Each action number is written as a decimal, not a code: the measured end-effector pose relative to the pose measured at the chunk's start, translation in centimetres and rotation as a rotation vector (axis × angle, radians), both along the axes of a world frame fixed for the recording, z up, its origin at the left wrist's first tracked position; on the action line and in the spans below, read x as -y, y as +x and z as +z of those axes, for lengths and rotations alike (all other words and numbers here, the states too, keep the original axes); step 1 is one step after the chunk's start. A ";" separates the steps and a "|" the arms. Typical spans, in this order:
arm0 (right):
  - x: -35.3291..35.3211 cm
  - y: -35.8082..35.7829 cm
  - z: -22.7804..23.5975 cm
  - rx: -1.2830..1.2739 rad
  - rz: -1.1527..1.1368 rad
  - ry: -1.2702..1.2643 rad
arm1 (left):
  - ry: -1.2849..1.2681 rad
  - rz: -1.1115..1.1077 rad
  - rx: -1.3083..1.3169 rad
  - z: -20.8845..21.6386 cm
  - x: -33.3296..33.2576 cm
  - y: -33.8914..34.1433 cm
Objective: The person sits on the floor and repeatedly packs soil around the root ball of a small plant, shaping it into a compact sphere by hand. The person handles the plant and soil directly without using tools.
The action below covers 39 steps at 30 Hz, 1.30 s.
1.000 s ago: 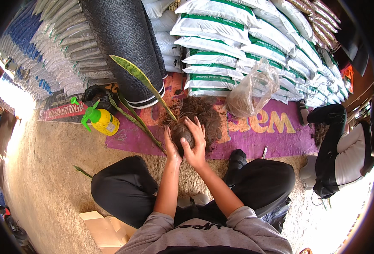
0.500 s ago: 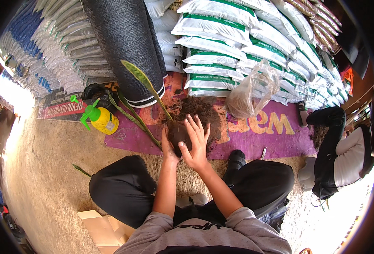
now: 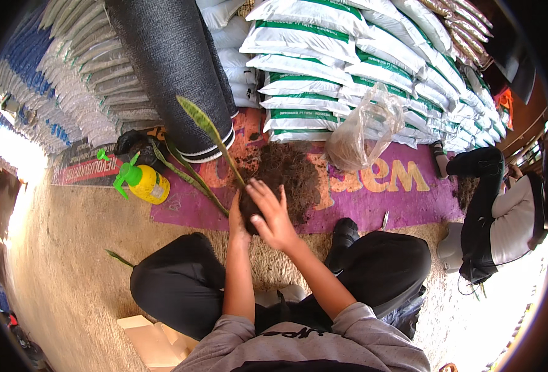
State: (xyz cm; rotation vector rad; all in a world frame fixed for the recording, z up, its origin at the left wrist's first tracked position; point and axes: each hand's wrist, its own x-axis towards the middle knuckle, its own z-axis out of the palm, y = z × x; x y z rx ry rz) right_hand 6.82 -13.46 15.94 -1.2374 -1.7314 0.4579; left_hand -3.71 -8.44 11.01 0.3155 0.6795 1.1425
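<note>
Between my two hands is a dark, round soil ball [image 3: 248,209], with one upright snake plant leaf [image 3: 201,118] rising from it, tilted to the far left. My left hand [image 3: 238,226] cups the ball's left side. Across its top and right side lies my right hand [image 3: 272,217], fingers stretched and pressed to the soil. Just beyond the ball a loose heap of dark, fibrous soil [image 3: 295,173] is spread on a purple and orange printed sheet [image 3: 404,201]. More long snake plant leaves [image 3: 190,180] lie to the left of my hands.
A yellow spray bottle [image 3: 147,184] with a green top stands left. Behind are a black mesh roll [image 3: 168,68] and stacked white-and-green sacks [image 3: 302,40]. A clear plastic bag [image 3: 354,146] sits right of the soil; another person [image 3: 512,217] sits far right. A cardboard box [image 3: 153,341] lies near left.
Both hands and the soil ball have shifted slightly left, uncovering more of the soil heap. My right hand has slid over the ball's top, and the leaf tilts a little differently.
</note>
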 end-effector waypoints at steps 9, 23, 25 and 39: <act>-2.5 15.0 -8.0 -1.329 -0.740 -0.064 | -0.069 0.080 -0.013 -3.1 -2.1 -2.9; -14.3 17.4 -17.7 -0.878 -0.806 -0.295 | -0.051 -0.149 -0.042 -6.4 -5.3 0.2; -16.1 16.7 -18.6 -0.544 -0.711 -0.368 | -0.049 -0.178 -0.048 -7.7 -5.3 -0.3; -15.3 12.1 -24.1 0.657 -0.231 -0.545 | -0.172 -0.088 -0.077 -9.9 -5.6 -1.9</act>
